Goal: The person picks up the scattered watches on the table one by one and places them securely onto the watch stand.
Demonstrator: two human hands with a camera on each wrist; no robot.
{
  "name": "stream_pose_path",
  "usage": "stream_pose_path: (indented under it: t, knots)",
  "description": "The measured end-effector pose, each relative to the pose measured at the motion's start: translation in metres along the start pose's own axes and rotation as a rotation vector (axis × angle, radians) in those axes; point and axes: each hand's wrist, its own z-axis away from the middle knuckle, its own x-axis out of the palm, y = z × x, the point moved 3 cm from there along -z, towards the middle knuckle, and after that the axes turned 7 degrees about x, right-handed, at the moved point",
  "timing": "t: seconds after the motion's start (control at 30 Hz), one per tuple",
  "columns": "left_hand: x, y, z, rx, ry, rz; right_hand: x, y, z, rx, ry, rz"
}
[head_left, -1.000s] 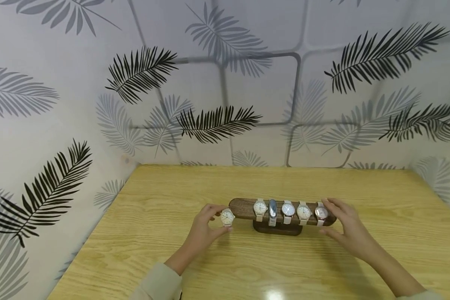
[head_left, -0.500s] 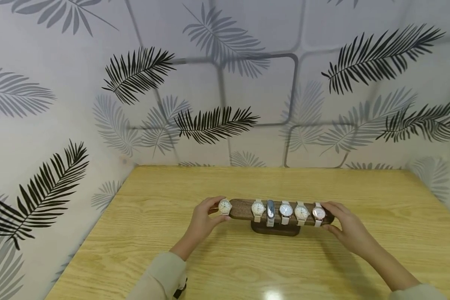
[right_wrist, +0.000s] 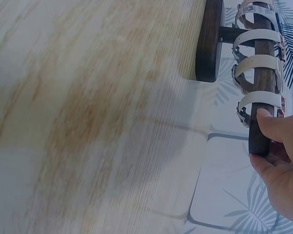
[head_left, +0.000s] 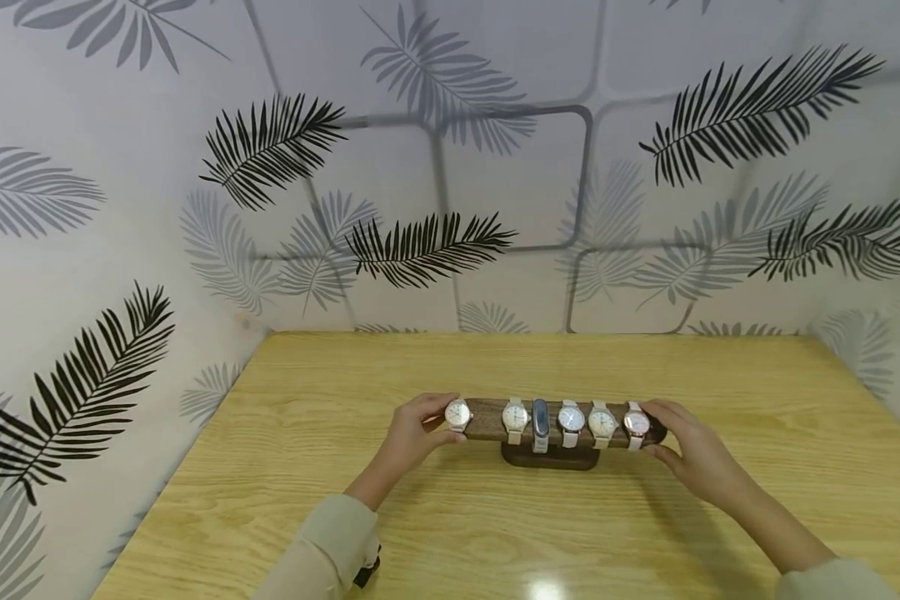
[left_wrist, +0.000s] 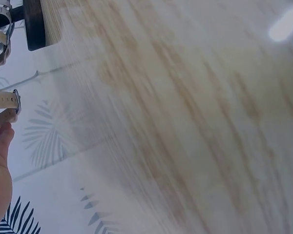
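A dark wooden watch stand (head_left: 487, 418) stands on the table, several watches strapped along its bar. At the bar's left end, my left hand (head_left: 412, 429) pinches a round-faced wristwatch (head_left: 458, 414) between thumb and fingers. In the left wrist view, that watch's pale strap (left_wrist: 4, 100) loops around the bar end, fingertips right at it. My right hand (head_left: 693, 450) grips the bar's right end, beside a white-strapped watch (head_left: 636, 422). Thumb and fingers close on the dark bar end (right_wrist: 260, 139) in the right wrist view. A slim dark-faced band (head_left: 542, 418) sits among the round watches.
The stand's dark base (head_left: 550, 456) rests on the light wood-grain table (head_left: 345, 375). Behind the table rises a wall with a leaf pattern (head_left: 510, 292). A dark band (head_left: 367, 568) shows by the left sleeve cuff.
My left hand has raised the watch and moved it right, onto the bar's left end. My right hand has closed in on the bar's right end.
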Motion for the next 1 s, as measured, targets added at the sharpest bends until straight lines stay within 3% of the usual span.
stream_pose_path:
  t: [0.2,0.8,1.0]
  knots:
    - [0.0042,-0.0028,-0.0008,0.006,-0.024,0.018,0.0028,-0.0001,-0.0011,-0.016,0.006,-0.009]
    - [0.0097,-0.0025,-0.0019,0.037,-0.061,-0.059,0.0007,0.0027,-0.0019,-0.004,-0.019,0.012]
    - [0.0105,-0.0003,-0.0049,0.105,-0.063,-0.159,-0.001,0.0021,-0.0016,-0.009,-0.004,0.009]
